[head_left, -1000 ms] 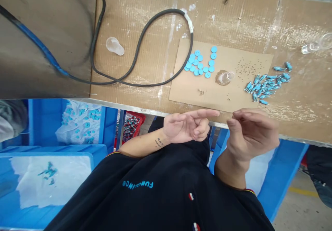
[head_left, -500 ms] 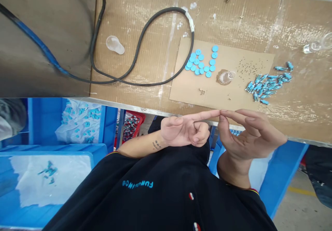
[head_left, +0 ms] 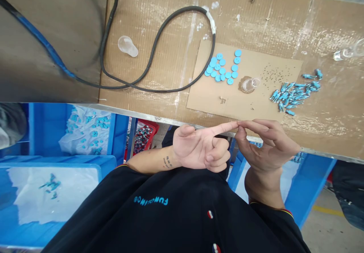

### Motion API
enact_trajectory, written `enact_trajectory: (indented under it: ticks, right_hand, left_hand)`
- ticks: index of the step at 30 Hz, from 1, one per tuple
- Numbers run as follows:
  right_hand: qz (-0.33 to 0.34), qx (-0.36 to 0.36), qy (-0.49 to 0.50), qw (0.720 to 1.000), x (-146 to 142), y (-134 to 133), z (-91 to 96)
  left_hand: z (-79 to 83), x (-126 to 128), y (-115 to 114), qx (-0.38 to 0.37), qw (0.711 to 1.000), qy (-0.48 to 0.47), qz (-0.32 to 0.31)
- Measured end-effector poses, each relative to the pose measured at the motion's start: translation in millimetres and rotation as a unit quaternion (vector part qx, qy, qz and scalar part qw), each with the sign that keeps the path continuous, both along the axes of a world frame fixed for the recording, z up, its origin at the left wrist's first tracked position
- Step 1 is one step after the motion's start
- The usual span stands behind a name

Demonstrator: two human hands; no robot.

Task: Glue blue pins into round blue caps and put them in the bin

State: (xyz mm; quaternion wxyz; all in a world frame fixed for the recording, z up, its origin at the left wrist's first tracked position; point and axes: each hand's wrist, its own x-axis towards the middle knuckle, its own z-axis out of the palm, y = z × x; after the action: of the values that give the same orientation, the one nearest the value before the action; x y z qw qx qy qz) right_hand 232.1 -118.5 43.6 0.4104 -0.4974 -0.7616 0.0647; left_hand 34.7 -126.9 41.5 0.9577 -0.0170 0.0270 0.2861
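Note:
My left hand is palm up over the table's front edge. Its index finger points right, the thumb sticks out, and the other fingers curl with nothing visible in them. From the right, my right hand meets that fingertip with its thumb and index finger pinched close together. Anything between them is too small to make out. Beyond the hands lies a cardboard sheet with blue round discs, a small clear cup and scattered tiny dark pieces. A pile of small blue figure-like parts overlaps its right edge.
A black cable loops across the table's left part, around a clear plastic piece. Another clear container lies far right. Below the edge stand blue bins with blue parts on white sheets, and a red basket.
Both hands have shifted slightly left, the fingertips staying in contact. My left hand has turned a little, its curled fingers showing more. The view has moved slightly.

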Motion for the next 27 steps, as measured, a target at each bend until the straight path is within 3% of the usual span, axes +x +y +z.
enact_trajectory:
  ticks: [6, 12, 16, 19, 23, 27]
  right_hand:
    - [0.048, 0.036, 0.04, 0.997, 4, 1, -4.6]
    - [0.066, 0.009, 0.105, 0.992, 5, -3, -10.7]
    - [0.017, 0.055, 0.191, 0.98, -1, -3, -3.1]
    - [-0.022, 0.067, 0.245, 0.967, -10, -4, 4.5]
    - [-0.048, 0.028, 0.246, 0.968, -22, -11, 7.1]
    - [-0.074, -0.025, 0.242, 0.967, -28, -19, 1.4]
  left_hand:
    - [0.4, 0, -2, 0.018, 1.0, -0.023, 0.011]
    - [-3.2, -1, -3, 0.072, 0.995, -0.067, 0.024]
    - [-6.3, -1, -1, 0.062, 0.997, -0.023, 0.039]
    - [-11.2, 2, -2, 0.105, 0.993, 0.017, 0.053]
    - [-27.0, 7, -4, 0.179, 0.979, 0.096, 0.011]
    - [-41.7, 2, -9, 0.241, 0.963, 0.114, -0.045]
